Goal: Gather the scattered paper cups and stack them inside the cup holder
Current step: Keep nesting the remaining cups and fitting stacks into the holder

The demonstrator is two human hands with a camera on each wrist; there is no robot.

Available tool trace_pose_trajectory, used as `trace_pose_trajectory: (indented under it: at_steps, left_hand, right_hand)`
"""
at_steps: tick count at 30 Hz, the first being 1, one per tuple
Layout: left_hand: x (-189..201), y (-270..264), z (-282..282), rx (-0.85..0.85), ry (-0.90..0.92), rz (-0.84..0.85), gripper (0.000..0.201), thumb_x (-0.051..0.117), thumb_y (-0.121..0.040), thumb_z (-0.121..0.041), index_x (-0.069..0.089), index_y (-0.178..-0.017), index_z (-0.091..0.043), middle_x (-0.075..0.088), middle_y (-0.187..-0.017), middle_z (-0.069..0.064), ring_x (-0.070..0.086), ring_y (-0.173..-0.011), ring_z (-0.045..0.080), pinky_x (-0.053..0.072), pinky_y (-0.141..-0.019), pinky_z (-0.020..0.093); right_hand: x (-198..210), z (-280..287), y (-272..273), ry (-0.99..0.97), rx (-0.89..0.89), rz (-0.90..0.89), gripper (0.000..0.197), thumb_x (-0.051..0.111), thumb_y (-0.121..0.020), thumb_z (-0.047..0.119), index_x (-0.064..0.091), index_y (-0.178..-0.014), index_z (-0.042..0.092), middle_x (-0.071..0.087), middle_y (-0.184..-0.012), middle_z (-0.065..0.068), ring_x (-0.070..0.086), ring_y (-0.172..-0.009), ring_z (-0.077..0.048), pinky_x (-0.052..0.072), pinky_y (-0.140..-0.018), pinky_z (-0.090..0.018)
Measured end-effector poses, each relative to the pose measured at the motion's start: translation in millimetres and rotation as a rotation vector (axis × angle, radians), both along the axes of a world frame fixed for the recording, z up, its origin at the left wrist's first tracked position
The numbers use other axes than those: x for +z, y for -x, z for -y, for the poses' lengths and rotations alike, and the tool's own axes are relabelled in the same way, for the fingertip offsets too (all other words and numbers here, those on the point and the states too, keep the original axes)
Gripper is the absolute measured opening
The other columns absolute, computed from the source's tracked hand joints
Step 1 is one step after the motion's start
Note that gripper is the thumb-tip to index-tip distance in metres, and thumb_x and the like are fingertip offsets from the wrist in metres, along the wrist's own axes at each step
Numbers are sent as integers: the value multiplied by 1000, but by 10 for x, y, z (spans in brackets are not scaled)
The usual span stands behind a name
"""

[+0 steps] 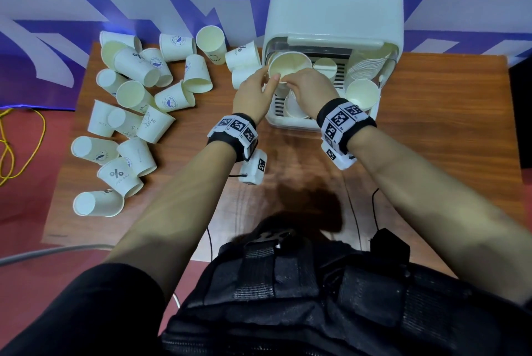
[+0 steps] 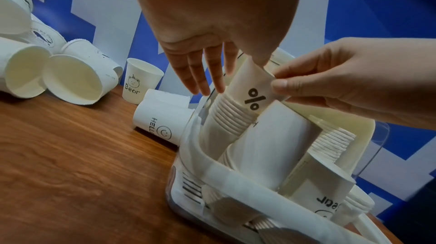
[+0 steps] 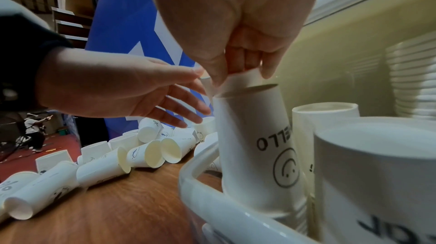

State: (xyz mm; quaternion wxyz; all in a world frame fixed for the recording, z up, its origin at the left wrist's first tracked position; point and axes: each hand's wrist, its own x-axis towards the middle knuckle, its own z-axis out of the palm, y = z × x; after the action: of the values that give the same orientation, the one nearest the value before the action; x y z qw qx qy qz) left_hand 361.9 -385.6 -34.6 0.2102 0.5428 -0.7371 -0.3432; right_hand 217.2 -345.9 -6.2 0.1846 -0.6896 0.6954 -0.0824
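Cup (image 2: 253, 87): light, crushable paper; right hand (image 1: 309, 88) pinches its rim over holder's (image 1: 331, 10) stack.
Left hand (image 1: 253, 91): fingers straight, steadying the cup's side.

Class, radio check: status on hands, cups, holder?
Right hand pinches percent-mark cup over a holder stack. Left hand open beside it. Many cups scattered on table. Nothing blocking.

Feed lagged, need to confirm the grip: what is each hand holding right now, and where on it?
The right hand pinches the rim of the percent-sign paper cup atop a stack in the cup holder. The left hand holds nothing, fingers straight beside that cup.
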Motion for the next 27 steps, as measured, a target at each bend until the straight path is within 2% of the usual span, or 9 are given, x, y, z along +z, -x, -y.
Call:
trace_pose_trajectory:
  at_steps: [3,6,8,10,13,18,23,27]
  left_hand:
    - [-52,-38,-21,60,47,-21,46,48,-96,-35,46,-138,-15,60,-124,3,57,-111,16,48,-91,33]
    - [-54,-81,-75,-35,161,1,51,49,-93,-18,38,-143,-16,49,-134,5,50,-119,20,46,-89,31]
    - [-79,-104,-111,-167,256,81,51,48,-89,-9,44,-140,-14,47,-137,9,48,-120,26,47,-89,36]
    - [-127,-134,-128,-250,321,145,55,50,-85,-2,46,-139,-10,46,-140,14,48,-120,34,48,-93,43]
    - [-179,-161,-129,-256,343,198,59,50,-83,-1,43,-142,-8,40,-145,18,47,-121,38,46,-95,42]
    - [-201,-147,-143,-269,320,257,66,49,-84,0,33,-147,-6,38,-147,18,45,-124,37,43,-100,41]
    - [-207,-82,-104,-237,188,338,71,50,-89,-7,18,-152,-13,40,-145,14,39,-128,32,36,-105,38]
    - [-238,-65,-63,-222,150,389,73,49,-89,-8,14,-153,-17,48,-136,13,42,-122,31,38,-100,38]
  right_hand:
    - [-32,43,35,-40,-5,5,28,41,-95,8,66,-110,12,64,-101,-18,57,-99,-35,47,-79,-37]
    - [-97,70,66,-31,2,-7,27,39,-96,9,65,-105,9,63,-99,-18,55,-100,-36,46,-81,-40]
    - [-155,74,64,-32,8,-9,31,36,-99,12,63,-115,13,58,-114,-19,47,-117,-37,41,-96,-42]
    - [-190,59,45,-21,-3,-11,37,35,-99,12,56,-129,17,51,-134,-17,29,-137,-32,24,-114,-41]
    - [-209,-23,2,77,-1,-34,41,34,-99,9,46,-138,11,50,-138,-11,19,-144,-27,7,-119,-38]
    - [-269,-107,-61,45,-2,-86,50,34,-100,15,24,-149,11,23,-156,-6,4,-147,-26,-2,-120,-43]
    - [-253,2,-89,-54,-46,-133,54,36,-97,11,21,-149,17,14,-158,-4,0,-147,-29,-2,-118,-46]
    - [-206,88,-90,-119,-55,-138,51,36,-98,15,26,-148,20,23,-155,-4,7,-146,-29,2,-118,-48]
